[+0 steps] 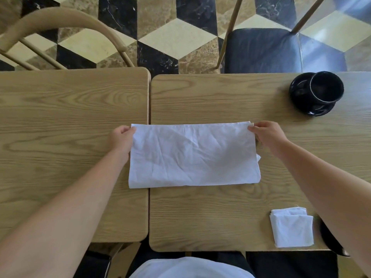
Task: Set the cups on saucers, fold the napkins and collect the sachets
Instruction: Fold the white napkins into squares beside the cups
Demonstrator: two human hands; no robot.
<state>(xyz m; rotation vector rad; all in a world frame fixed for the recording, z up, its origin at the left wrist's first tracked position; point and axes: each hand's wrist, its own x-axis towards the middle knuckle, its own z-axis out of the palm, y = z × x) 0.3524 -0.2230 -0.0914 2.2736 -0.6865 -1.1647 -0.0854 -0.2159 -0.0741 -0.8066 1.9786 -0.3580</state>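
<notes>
**Two hands pinch the far corners of a half-folded napkin**

The left hand (122, 137) pinches the large napkin's (192, 155) far left corner; the right hand (268, 134) pinches its far right corner, both forearms stretched forward. The napkin lies flat across the seam between two wooden tables (70, 109), bare wood all around it. One smaller folded napkin (292, 230) lies near-right of it. One black cup (326, 87) sits on one saucer (307, 107), far-right.

Two abutting wooden tables (200, 217): half-folded napkin (192, 155) centre, folded napkin (291, 229) four o'clock, saucer (309, 105) with cup (326, 87) two o'clock.
</notes>
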